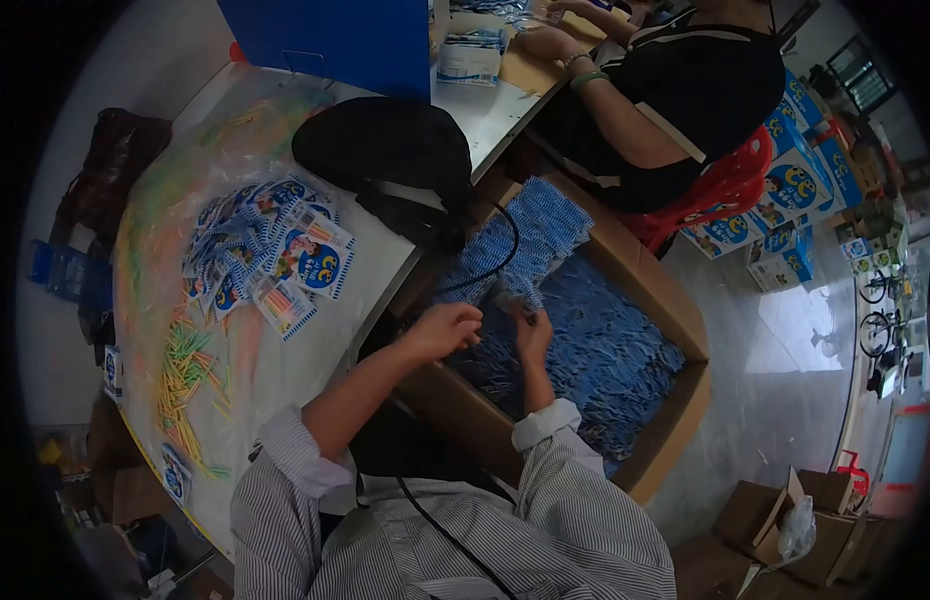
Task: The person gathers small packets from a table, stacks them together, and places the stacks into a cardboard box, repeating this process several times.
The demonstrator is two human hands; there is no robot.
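My left hand (445, 332) is over the near edge of an open cardboard box (665, 262), its fingers curled together. Whatever it may hold is too small or hidden to make out. Close beside it, my right hand (532, 338) pinches at the lower end of a small blue-and-white packet (509, 300), partly see-through and blurred. Just beyond both hands, blue-and-white patterned packets (545, 225) lie in a stack across the box's far side. Many loose blue packets (605, 345) fill the box below my hands.
On the table to the left lie printed packets (310, 260), loose coloured sticks (185, 370) and a black bag (390, 150). A blue panel (335, 45) stands behind them. A co-worker (675, 90) sits on a red chair (720, 195) beyond the box. Printed cartons (800, 185) are stacked at right.
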